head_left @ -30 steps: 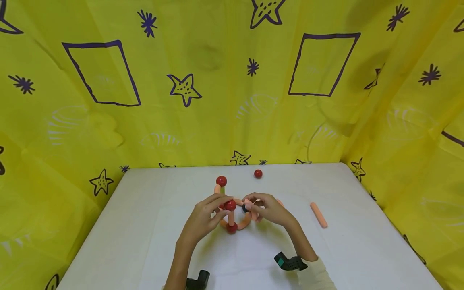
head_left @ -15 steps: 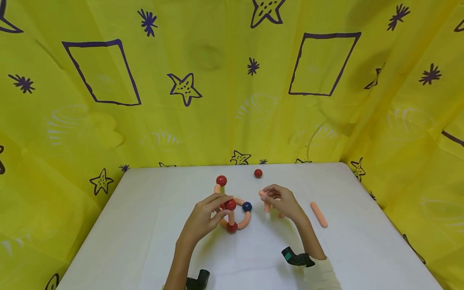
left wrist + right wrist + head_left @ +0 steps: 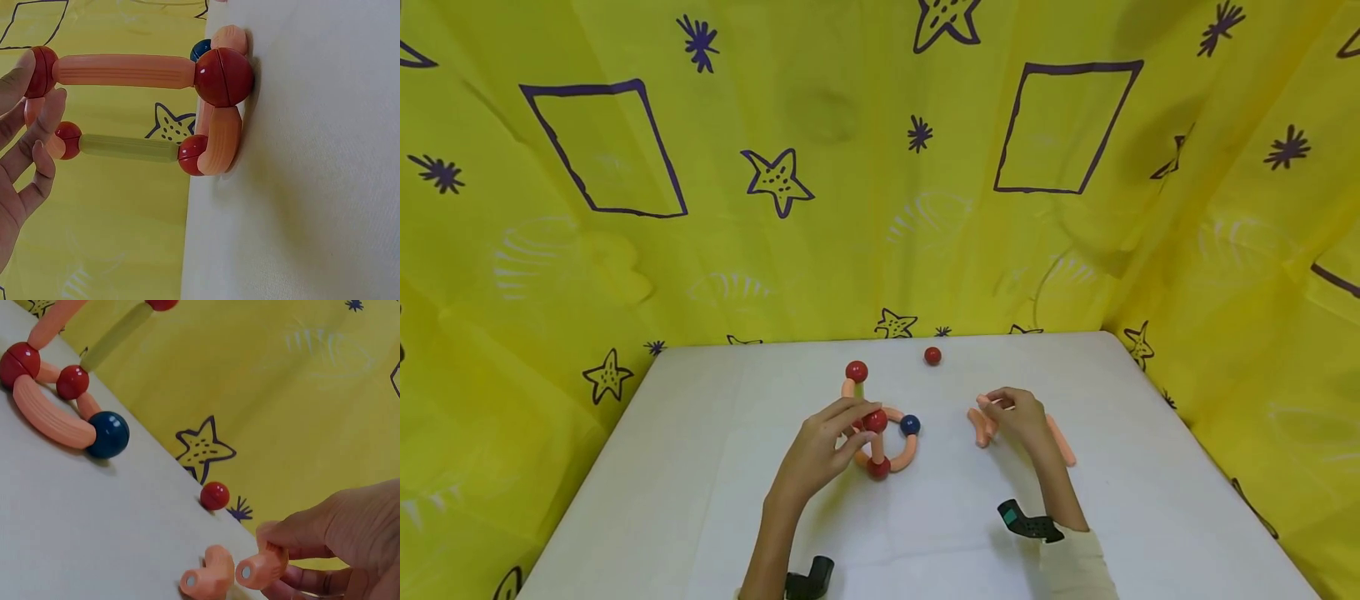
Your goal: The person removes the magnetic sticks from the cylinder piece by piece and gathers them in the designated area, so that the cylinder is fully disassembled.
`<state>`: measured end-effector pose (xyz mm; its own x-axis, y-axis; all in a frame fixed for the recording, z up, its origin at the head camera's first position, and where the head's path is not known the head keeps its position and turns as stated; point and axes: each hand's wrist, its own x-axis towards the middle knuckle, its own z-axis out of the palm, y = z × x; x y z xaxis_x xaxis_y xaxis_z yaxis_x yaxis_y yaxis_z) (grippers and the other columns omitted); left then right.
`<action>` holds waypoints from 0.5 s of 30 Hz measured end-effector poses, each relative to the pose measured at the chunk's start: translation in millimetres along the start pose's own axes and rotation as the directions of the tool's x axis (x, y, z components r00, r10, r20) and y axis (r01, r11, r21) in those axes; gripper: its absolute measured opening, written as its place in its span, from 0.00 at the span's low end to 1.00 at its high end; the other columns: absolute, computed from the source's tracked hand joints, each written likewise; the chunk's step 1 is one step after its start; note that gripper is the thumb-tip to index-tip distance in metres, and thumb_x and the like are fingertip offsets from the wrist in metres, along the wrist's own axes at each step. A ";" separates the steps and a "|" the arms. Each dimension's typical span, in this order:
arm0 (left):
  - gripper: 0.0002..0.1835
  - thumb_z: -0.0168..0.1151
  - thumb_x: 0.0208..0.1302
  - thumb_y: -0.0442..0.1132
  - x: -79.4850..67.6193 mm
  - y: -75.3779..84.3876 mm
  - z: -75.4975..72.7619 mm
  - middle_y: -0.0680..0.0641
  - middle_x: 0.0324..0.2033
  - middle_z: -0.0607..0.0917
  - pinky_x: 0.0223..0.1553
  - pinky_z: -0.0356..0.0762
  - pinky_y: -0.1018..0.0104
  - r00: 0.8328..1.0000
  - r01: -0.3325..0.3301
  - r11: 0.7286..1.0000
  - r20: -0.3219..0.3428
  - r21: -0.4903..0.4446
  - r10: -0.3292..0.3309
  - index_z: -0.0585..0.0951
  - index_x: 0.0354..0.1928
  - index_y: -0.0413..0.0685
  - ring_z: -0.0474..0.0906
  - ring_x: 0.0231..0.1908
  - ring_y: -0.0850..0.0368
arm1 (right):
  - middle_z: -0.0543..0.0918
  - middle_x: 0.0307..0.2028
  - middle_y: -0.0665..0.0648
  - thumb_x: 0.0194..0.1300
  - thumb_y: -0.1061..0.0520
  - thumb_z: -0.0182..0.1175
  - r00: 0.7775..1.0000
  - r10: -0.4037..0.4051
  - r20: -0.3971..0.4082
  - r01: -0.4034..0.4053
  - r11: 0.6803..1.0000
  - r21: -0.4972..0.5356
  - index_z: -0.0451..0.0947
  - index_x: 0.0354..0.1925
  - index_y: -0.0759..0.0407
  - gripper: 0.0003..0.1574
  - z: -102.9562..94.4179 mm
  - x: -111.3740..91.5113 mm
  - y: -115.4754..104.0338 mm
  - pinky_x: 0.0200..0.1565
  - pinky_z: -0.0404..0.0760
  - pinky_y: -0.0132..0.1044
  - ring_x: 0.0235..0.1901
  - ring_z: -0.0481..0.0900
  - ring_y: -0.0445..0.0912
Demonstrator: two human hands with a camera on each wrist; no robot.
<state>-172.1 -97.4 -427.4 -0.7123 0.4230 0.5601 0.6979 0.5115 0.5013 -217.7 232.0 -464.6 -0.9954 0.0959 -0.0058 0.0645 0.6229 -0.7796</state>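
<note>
One red ball [image 3: 876,422] on the frame [image 3: 905,452] is getting pinched by the left grip [image 3: 822,442]; right grip [image 3: 1021,418] is pinching a curved stick [image 3: 257,570]; second stick [image 3: 215,569] is just lying beside it

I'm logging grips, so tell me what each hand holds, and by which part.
The left hand holds the structure by its near upper red ball. The right hand pinches a curved pink piece, apparently toward its upper end.

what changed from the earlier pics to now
The right hand moved rightward from the blue ball, carrying the curved peach piece it pinches to beside a second curved piece. The left hand still holds the near upper red ball; the lone red ball stayed put.
</note>
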 end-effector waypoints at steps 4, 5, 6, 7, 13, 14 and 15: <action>0.22 0.71 0.57 0.36 -0.7 0.3 0.2 0.52 0.46 0.85 0.36 0.81 0.74 1.000 0.001 1.000 -0.003 0.008 -0.001 0.82 0.55 0.51 0.79 0.34 0.64 | 0.83 0.41 0.66 0.67 0.49 0.61 0.999 0.054 0.003 -0.054 0.998 -0.025 0.80 0.48 0.67 0.22 -1.2 -1.6 6.2 0.36 0.75 0.37 0.42 0.78 0.54; 0.22 0.71 0.57 0.36 -0.8 0.3 0.3 0.52 0.46 0.85 0.36 0.81 0.74 1.000 0.000 1.000 -0.005 0.010 0.000 0.82 0.55 0.50 0.79 0.34 0.64 | 0.83 0.40 0.65 0.67 0.50 0.61 0.998 0.062 0.006 -0.061 0.998 -0.032 0.80 0.48 0.68 0.22 -1.3 -1.9 7.2 0.36 0.75 0.37 0.41 0.78 0.54; 0.22 0.71 0.56 0.36 -0.8 0.3 0.4 0.52 0.46 0.85 0.36 0.81 0.74 1.000 -0.001 1.000 -0.006 0.012 0.001 0.82 0.55 0.50 0.79 0.34 0.64 | 0.83 0.39 0.65 0.67 0.50 0.61 0.997 0.072 0.009 -0.071 0.997 -0.035 0.80 0.48 0.68 0.22 -1.1 -2.0 8.4 0.36 0.75 0.37 0.40 0.78 0.53; 0.22 0.71 0.56 0.36 -0.8 0.2 0.4 0.52 0.46 0.85 0.36 0.81 0.73 1.000 -0.002 1.000 -0.006 0.014 0.002 0.82 0.55 0.50 0.79 0.34 0.64 | 0.83 0.38 0.64 0.67 0.50 0.60 0.997 0.079 0.015 -0.078 0.996 -0.038 0.80 0.48 0.68 0.22 -0.7 -2.2 9.5 0.36 0.75 0.38 0.39 0.78 0.53; 0.22 0.71 0.57 0.37 -0.3 0.8 0.2 0.53 0.47 0.85 0.36 0.81 0.74 1.000 -0.001 1.000 -0.005 0.025 0.001 0.82 0.55 0.52 0.79 0.34 0.64 | 0.84 0.35 0.62 0.68 0.49 0.60 0.993 0.109 0.048 -0.107 0.994 -0.034 0.80 0.48 0.69 0.24 2.3 -2.0 13.7 0.36 0.75 0.37 0.38 0.77 0.50; 0.22 0.71 0.56 0.37 -0.1 1.0 0.2 0.53 0.47 0.85 0.36 0.81 0.73 1.000 -0.001 1.000 -0.005 0.024 0.001 0.82 0.55 0.51 0.79 0.34 0.64 | 0.84 0.35 0.62 0.68 0.48 0.60 0.993 0.108 0.049 -0.106 0.994 -0.034 0.80 0.48 0.69 0.24 2.8 -1.9 14.2 0.36 0.74 0.37 0.38 0.77 0.51; 0.22 0.71 0.56 0.36 0.0 1.1 0.2 0.52 0.47 0.85 0.36 0.81 0.73 1.000 0.000 1.000 -0.006 0.024 0.000 0.82 0.55 0.51 0.79 0.34 0.64 | 0.84 0.35 0.62 0.68 0.48 0.61 0.993 0.107 0.047 -0.105 0.994 -0.034 0.80 0.48 0.69 0.24 3.2 -2.1 14.2 0.36 0.74 0.37 0.38 0.77 0.50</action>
<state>-171.3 -96.6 -427.0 -0.7115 0.4185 0.5645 0.6962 0.5291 0.4852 -214.9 238.2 -477.7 -0.9850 0.1250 -0.1187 0.1713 0.6354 -0.7530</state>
